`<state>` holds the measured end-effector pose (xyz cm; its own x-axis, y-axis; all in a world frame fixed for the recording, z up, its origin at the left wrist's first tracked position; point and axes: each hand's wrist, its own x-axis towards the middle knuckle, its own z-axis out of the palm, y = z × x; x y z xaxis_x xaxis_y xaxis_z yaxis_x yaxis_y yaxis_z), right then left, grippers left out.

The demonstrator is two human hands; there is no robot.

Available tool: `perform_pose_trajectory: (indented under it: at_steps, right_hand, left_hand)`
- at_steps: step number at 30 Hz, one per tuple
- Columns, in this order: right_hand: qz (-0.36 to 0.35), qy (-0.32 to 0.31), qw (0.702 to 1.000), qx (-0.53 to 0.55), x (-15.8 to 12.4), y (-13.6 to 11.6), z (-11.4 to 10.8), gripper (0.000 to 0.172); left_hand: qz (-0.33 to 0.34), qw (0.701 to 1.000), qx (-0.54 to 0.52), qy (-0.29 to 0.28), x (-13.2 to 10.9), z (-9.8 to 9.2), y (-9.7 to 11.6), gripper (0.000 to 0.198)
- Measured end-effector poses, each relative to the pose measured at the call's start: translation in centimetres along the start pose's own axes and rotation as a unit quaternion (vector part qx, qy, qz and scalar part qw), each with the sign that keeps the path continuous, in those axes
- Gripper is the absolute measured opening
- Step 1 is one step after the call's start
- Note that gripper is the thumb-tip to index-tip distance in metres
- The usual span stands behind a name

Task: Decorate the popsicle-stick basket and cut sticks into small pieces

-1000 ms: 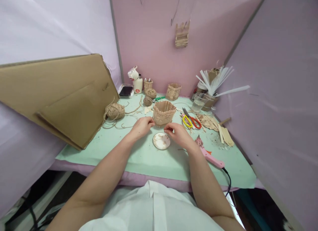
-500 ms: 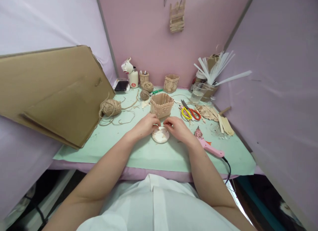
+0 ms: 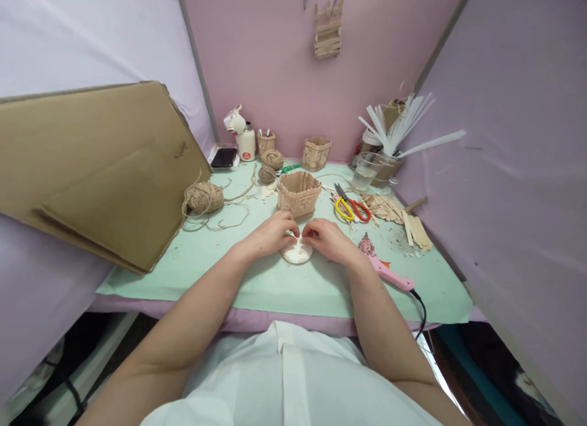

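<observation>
Both my hands meet over a small white round disc [image 3: 297,253] that lies on the green table cover. My left hand [image 3: 277,231] is curled, with thumb and fingers pinched above the disc's far left edge. Opposite it, my right hand [image 3: 324,236] pinches in the same way at the far right edge. What sits between the fingertips is too small to make out. Pale bits show on the disc's surface. Just beyond my hands stands a light wooden basket-like box [image 3: 299,197] with an uneven rim.
A pink glue gun [image 3: 389,273] with a black cord lies at the right, below scissors [image 3: 352,206] and wood strips [image 3: 418,231]. Twine [image 3: 205,197] and a large cardboard sheet [image 3: 105,169] are on the left. A plastic cup [image 3: 365,172] of liquid stands at the back right.
My fingertips have drawn closer together over the disc, the left ones moving slightly right. The disc and the wooden box stay in place.
</observation>
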<state>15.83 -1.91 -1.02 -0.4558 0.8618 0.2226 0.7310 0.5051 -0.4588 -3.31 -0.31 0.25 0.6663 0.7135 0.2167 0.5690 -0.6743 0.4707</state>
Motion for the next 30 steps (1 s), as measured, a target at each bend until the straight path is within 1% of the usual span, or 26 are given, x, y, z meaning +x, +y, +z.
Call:
perform_pose_trajectory:
  at_steps: [3, 6, 10, 13, 20, 23, 25, 28, 30]
  right_hand:
    - [0.001, -0.011, 1.0, -0.002, -0.1, 0.0, -0.1, 0.006]
    - [0.005, -0.022, 1.0, -0.005, -0.1, 0.0, -0.2, 0.008]
    - [0.006, -0.042, 0.999, -0.011, -0.3, -0.4, -0.3, 0.01]
    - [0.01, -0.054, 0.998, -0.02, -0.5, -0.6, -0.2, 0.008]
    - [0.021, -0.06, 0.998, -0.008, -0.3, -0.8, 0.4, 0.008]
    - [0.023, -0.052, 0.998, 0.026, -0.1, -0.9, 0.2, 0.007]
    - [0.029, -0.036, 0.997, 0.059, 0.0, -1.0, -0.1, 0.007]
    - [0.043, 0.0, 0.992, 0.115, 0.2, -1.1, -0.4, 0.01]
    - [0.053, 0.021, 0.988, 0.146, 0.3, -1.1, -0.5, 0.014]
  left_hand:
    - [0.003, 1.0, -0.007, -0.024, 0.0, 0.0, 0.2, 0.015]
    - [0.007, 0.999, 0.001, -0.035, 0.0, 0.2, 0.2, 0.015]
    - [-0.007, 1.0, 0.016, -0.017, 0.0, 0.3, 0.1, 0.016]
    - [-0.025, 0.999, 0.029, -0.002, 0.0, 0.2, 0.1, 0.017]
    - [-0.04, 0.999, 0.002, -0.002, 0.1, 0.1, 0.4, 0.017]
    - [-0.056, 0.997, -0.043, -0.004, 0.1, 0.0, 0.6, 0.017]
    - [-0.073, 0.992, -0.101, -0.003, 0.2, -0.1, 0.7, 0.019]
    - [-0.11, 0.975, -0.194, -0.003, 0.3, -0.3, 0.6, 0.025]
    - [-0.137, 0.962, -0.235, -0.004, 0.3, -0.6, 0.6, 0.028]
